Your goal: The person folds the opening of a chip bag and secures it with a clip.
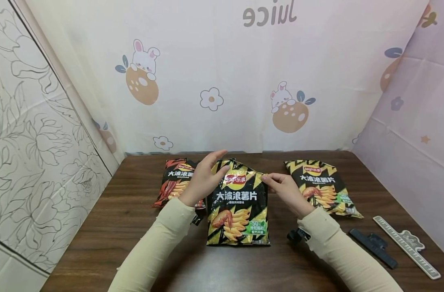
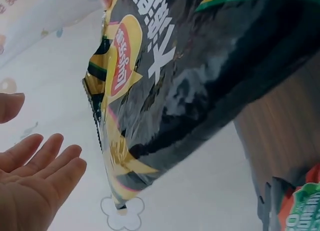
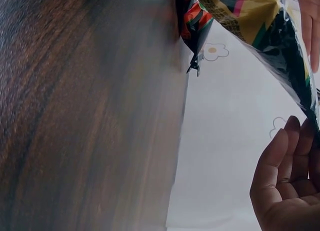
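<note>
An upright chip bag point(image 1: 238, 207), black and yellow with a chicken wing and chips printed on it, faces me at the middle of the table. My right hand point(image 1: 285, 190) pinches its top right corner between thumb and fingers. Spread and loose, my left hand point(image 1: 207, 178) hovers by the bag's upper left side, palm turned toward it. In the left wrist view the left fingers point(image 2: 47, 158) stand apart from the bag's creased top edge. The right wrist view shows the right hand point(image 3: 290, 186) at the bag's corner, with part of the grip hidden.
Behind my left forearm lies a red and black chip bag point(image 1: 176, 184), partly covered. Another black and yellow chip bag point(image 1: 322, 188) lies back right. A black sealing clip point(image 1: 373, 247) and a white ruler-marked clip point(image 1: 408, 247) lie at the right. Printed curtains line the table's back.
</note>
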Motion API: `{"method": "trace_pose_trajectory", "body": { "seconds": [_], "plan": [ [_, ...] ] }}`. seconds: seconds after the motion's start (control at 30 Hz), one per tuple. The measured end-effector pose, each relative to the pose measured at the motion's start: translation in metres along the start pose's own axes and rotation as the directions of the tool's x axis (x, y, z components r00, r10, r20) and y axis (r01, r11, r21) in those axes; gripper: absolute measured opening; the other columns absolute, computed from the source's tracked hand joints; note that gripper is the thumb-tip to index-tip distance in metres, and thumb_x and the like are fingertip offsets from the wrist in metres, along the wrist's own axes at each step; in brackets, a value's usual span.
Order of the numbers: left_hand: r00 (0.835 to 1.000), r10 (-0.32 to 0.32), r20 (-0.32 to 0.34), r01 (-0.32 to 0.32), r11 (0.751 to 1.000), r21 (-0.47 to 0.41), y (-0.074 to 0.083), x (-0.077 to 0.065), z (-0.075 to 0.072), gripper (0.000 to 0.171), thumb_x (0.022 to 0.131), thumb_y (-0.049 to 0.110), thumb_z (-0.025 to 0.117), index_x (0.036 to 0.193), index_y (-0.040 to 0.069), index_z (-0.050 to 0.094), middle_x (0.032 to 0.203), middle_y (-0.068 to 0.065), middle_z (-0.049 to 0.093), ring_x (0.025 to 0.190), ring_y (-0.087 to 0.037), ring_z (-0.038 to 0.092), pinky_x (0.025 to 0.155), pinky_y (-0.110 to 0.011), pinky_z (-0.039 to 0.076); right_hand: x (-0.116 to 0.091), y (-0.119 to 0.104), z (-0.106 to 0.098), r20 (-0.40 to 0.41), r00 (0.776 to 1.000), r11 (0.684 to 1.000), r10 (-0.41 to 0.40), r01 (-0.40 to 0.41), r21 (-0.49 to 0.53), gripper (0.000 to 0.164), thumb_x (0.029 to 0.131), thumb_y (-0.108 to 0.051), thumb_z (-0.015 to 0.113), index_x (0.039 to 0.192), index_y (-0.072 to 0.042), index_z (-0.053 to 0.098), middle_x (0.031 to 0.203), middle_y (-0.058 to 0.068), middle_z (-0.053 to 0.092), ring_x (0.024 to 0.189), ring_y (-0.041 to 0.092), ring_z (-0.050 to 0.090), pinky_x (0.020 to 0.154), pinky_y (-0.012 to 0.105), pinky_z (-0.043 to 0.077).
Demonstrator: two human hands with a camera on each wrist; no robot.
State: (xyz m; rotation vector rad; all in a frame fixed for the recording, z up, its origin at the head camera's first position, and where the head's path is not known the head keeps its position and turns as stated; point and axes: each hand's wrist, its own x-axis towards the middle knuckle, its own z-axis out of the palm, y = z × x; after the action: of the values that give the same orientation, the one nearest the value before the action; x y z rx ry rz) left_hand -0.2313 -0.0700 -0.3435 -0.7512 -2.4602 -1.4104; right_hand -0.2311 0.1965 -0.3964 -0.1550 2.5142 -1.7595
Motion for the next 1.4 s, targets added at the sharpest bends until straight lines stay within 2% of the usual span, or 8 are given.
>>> {"method": "trace_pose_trajectory", "body": {
  "seconds": [0.13,0.33,0.67,0.93,1.17,1.4],
  "plan": [
    [1.0,0.013,0.018,-0.014,0.998,0.065,0.002,0.007,0.003,0.051,0.099,0.023,0.06,0.146,0.013,0.046,0.147,-0.007,0.048,0.139,-0.024,0.043,0.111,-0.048,0.038,0.0,0.0,0.001,-0.003,1.0,1.0,0.001,-0.001,0.012,0.044,0.097,-0.041,0.061,0.108,0.001,0.068,0.079,-0.006,0.059,0.074,0.017,0.056,0.085,0.042,0.055],
    [0.997,-0.012,0.07,0.003,0.992,0.123,0.004,0.016,0.007,0.054,0.099,0.024,0.06,0.148,0.011,0.043,0.15,-0.01,0.045,0.142,-0.025,0.04,0.113,-0.047,0.037,-0.001,0.0,0.001,-0.005,1.0,1.0,-0.005,0.005,0.021,0.043,0.097,-0.04,0.061,0.108,0.001,0.068,0.084,-0.007,0.062,0.078,0.017,0.059,0.085,0.042,0.055],
    [0.988,-0.063,0.144,0.032,0.978,0.207,0.006,0.029,0.009,0.054,0.1,0.028,0.059,0.149,0.011,0.042,0.151,-0.011,0.045,0.14,-0.026,0.042,0.111,-0.045,0.039,-0.003,-0.002,0.001,0.004,1.0,1.0,-0.016,0.016,0.021,0.042,0.097,-0.039,0.061,0.106,0.002,0.068,0.071,-0.001,0.054,0.066,0.013,0.049,0.084,0.041,0.054],
    [0.977,-0.075,0.2,0.017,0.96,0.278,0.003,0.035,0.01,0.044,0.1,0.028,0.058,0.141,0.014,0.053,0.139,-0.007,0.057,0.129,-0.023,0.054,0.104,-0.043,0.046,-0.005,-0.004,0.001,0.011,1.0,0.999,-0.021,0.021,0.025,0.042,0.097,-0.039,0.061,0.107,0.001,0.068,0.071,-0.002,0.054,0.073,0.019,0.055,0.085,0.04,0.054],
    [0.966,-0.088,0.244,0.001,0.941,0.338,0.0,0.041,0.01,0.034,0.1,0.028,0.057,0.131,0.015,0.062,0.127,-0.003,0.066,0.109,-0.016,0.064,0.089,-0.037,0.052,-0.007,-0.006,0.001,0.017,1.0,0.999,-0.025,0.024,0.036,0.042,0.097,-0.038,0.061,0.107,0.002,0.068,0.072,-0.001,0.055,0.075,0.014,0.057,0.086,0.041,0.055],
    [0.957,-0.126,0.261,0.031,0.939,0.342,0.002,0.044,0.007,0.039,0.1,0.037,0.057,0.131,0.016,0.061,0.13,-0.004,0.064,0.109,-0.017,0.064,0.091,-0.039,0.052,-0.006,-0.004,0.001,0.025,0.999,0.998,-0.046,0.045,0.032,0.043,0.097,-0.04,0.06,0.106,0.0,0.069,0.095,-0.008,0.067,0.089,0.006,0.064,0.084,0.033,0.055]
  ]
}}
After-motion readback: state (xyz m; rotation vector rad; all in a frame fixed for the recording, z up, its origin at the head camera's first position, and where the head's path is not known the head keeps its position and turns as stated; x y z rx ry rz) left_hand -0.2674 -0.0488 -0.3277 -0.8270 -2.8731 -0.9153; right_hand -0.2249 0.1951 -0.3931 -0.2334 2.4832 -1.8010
